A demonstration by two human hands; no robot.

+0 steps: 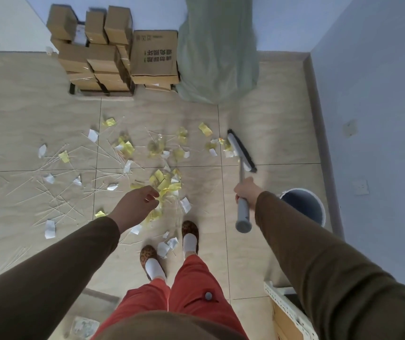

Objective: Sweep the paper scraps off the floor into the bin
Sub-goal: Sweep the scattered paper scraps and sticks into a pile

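Yellow and white paper scraps (164, 182) lie scattered over the tiled floor (37, 114), mixed with thin pale sticks (56, 192). My right hand (247, 190) grips the grey handle of a broom (242, 153). Its head rests on the floor at the right edge of the scraps. My left hand (135, 204) hangs over the scraps with loosely curled fingers and holds nothing. A grey round bin (319, 204) stands on the floor to the right, partly hidden behind my right sleeve.
Stacked cardboard boxes (155, 55) and a pale green sack (216, 57) stand against the far wall. The right wall (380, 119) runs close beside the bin. A metal rack with a box (285, 312) sits at lower right. My feet (169, 244) stand among scraps.
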